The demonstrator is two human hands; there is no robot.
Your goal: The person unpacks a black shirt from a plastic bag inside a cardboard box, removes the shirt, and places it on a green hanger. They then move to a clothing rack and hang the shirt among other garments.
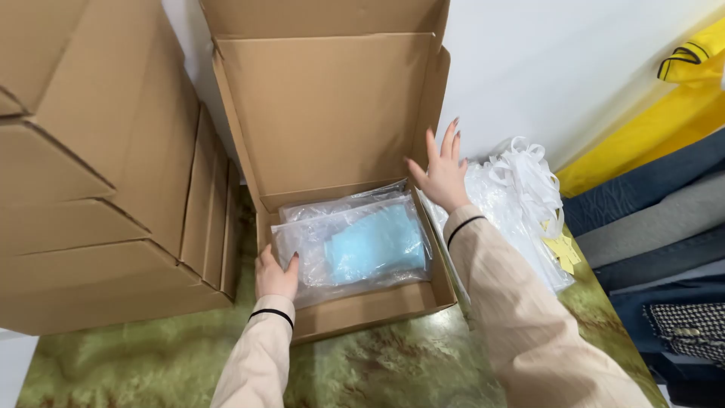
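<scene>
An open cardboard box (362, 310) sits on a green patterned tabletop, its lid (325, 106) standing upright behind it. Inside lies a clear plastic bag (302, 242) holding a light blue folded item (374, 242). My left hand (273, 276) rests at the box's left inner edge, thumb on the bag. My right hand (439, 172) is raised at the box's right rear corner, fingers spread, next to the side flap, holding nothing.
A stack of flat cardboard boxes (98, 166) leans at the left. To the right of the box lie clear bags with white ribbon (521, 181) and a yellow tag (563, 249). Folded fabrics in yellow, blue and grey (657, 196) pile at the right edge.
</scene>
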